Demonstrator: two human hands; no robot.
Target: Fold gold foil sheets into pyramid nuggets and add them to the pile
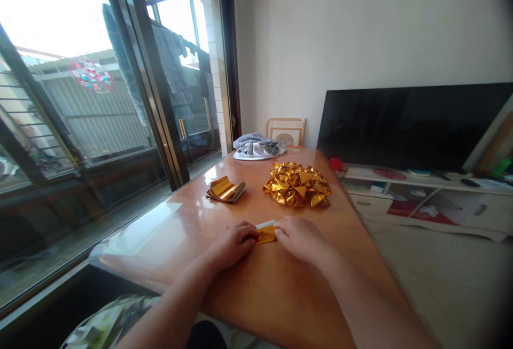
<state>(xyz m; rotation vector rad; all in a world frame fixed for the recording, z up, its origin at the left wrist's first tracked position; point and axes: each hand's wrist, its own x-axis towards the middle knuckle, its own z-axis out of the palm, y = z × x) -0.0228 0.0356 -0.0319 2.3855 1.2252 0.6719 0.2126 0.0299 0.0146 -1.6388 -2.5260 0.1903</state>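
A sheet of gold foil paper (265, 235) lies on the table with a pale strip along its far edge, partly folded or rolled. My left hand (237, 242) pinches its left end, fingers curled. At the right end, my right hand (298, 237) grips it between thumb and fingers. Beyond my left hand sits a stack of gold foil sheets (226, 189), slightly curled. A heap of folded gold foil pieces (297, 185) stands past my right hand.
The glossy wooden table (280, 295) stretches away from me. Bundled cloth (258, 147) and a framed picture (285, 131) are at its far end. Glass doors (152, 71) stand on the left. To the right, a television (417, 124) rests on a low cabinet (433, 210).
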